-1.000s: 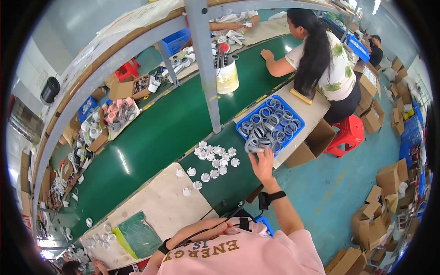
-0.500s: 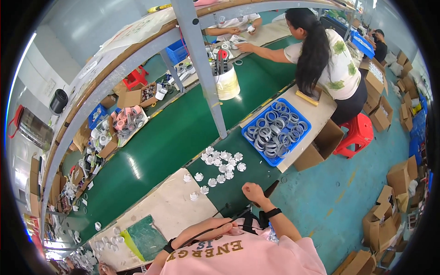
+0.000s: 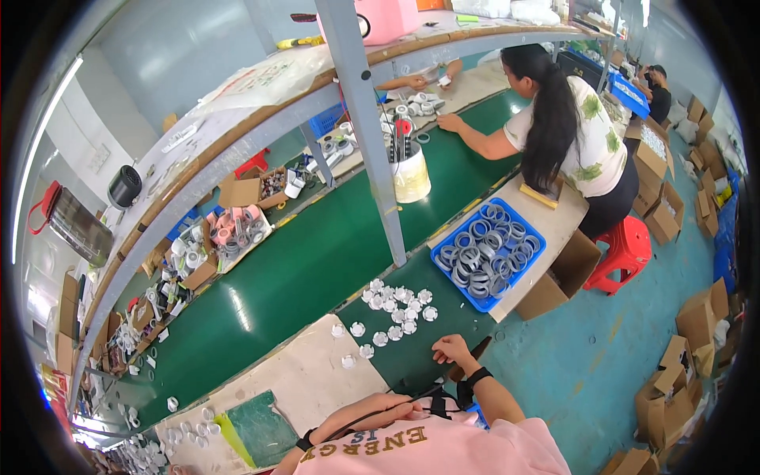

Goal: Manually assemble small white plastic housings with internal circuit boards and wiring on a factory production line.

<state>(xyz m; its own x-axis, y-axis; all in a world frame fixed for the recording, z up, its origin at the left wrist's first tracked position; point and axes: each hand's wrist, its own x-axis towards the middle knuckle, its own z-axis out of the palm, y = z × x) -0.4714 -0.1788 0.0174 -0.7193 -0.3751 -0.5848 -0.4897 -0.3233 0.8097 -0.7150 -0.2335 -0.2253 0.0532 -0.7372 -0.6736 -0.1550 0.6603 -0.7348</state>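
Close to my body, my left hand is closed on a thin black cord that crosses in front of the pink shirt. To its right, my right hand hovers over the near table edge, fingers loosely bent and apart, with nothing visible in it. Several small white scalloped plastic parts lie loose on the dark green table section beyond my hands. A few more rest on the edge of the beige board at the left. A dark brown pointed object shows beside my right hand.
A blue tray of grey rings stands beyond my right hand. A green conveyor belt runs behind the table. A grey shelf post rises ahead. Across, a co-worker reaches over the belt, near a red stool and cardboard boxes.
The view has shifted, so the scene sits lower and further right. My right hand has loosened from a fist into bent, parted fingers. My left hand stays at the cord.
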